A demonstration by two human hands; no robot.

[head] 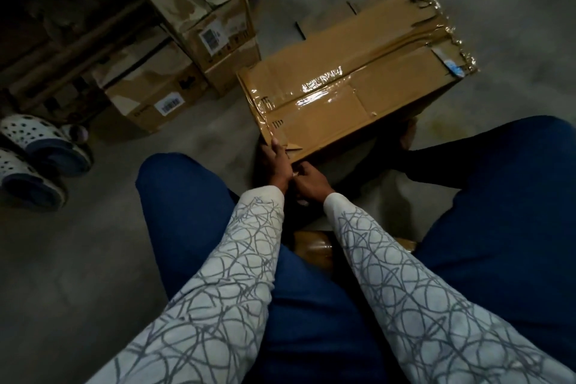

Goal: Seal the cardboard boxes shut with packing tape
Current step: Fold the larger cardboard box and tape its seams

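A brown cardboard box (367, 84) lies on the floor between my knees, its flaps closed and clear shiny tape running along the top seam and over the near left end. My left hand (276, 162) is at the box's near left corner, fingers curled over the edge where the tape comes down. My right hand (308, 181) sits just beside it in front of the box, fingers curled; what it holds is hidden in shadow. A brown tape roll (314, 248) lies on the floor between my forearms.
Two worn cardboard boxes with labels, one (202, 6) behind the other (146, 84), stand at the back left. A pair of white spotted clogs (37, 150) lies at the left edge. My blue-trousered legs flank the box. A flattened carton piece (330, 19) lies behind it.
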